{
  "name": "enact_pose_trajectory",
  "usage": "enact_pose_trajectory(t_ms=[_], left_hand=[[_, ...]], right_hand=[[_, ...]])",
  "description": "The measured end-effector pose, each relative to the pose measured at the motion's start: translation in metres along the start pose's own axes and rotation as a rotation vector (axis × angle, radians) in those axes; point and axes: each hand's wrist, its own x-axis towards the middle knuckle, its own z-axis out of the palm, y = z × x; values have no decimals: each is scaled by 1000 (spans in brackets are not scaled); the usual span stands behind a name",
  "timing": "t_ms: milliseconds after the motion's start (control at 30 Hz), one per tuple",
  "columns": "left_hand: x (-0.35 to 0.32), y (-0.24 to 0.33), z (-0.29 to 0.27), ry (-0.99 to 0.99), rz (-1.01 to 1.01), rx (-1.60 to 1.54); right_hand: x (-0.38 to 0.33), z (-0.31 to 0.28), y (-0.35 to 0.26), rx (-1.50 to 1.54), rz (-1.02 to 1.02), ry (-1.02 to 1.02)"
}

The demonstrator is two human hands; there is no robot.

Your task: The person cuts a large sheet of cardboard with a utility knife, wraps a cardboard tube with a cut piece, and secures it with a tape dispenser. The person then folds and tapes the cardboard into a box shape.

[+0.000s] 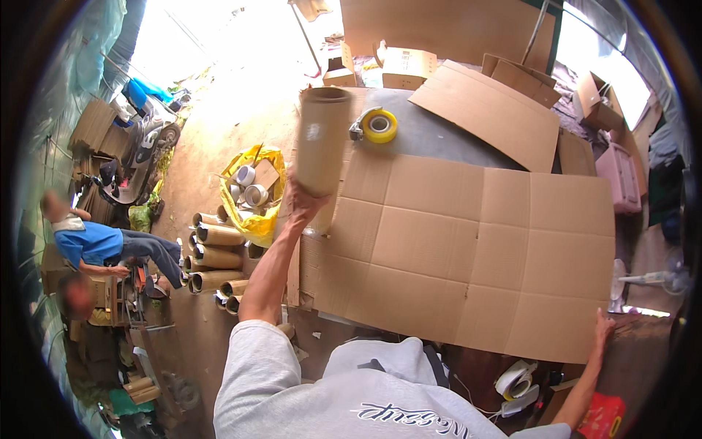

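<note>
Around tube (322,139), curled left hand (305,203)

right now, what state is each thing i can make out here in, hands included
left hand: closed around a tube
held cardboard tube: gripped at its near end, slightly blurred
right hand: at the sheet's near right corner, contact unclear
cardboard sheet: unfolded, creased, spread out
yellow tape roll: lying on its side face
yellow bag: open, rolls inside
tubes on the ground: piled, lying on their sides
</note>
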Motion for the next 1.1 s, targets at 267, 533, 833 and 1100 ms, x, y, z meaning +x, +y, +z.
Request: enact_pose_trajectory(t_ms=[267,533,833,1100], left_hand=[[-77,-60,-14,329,-185,-213],[-166,-116,37,425,-393,-197],[-188,-93,188,-96,-562,50],[-149,31,73,-280,510,576]], right_hand=[[5,-79,18,125,0,20],[-24,-106,-14,196,-8,74],[13,-121,98,302,115,408],[8,-118,115,467,-227,287]])
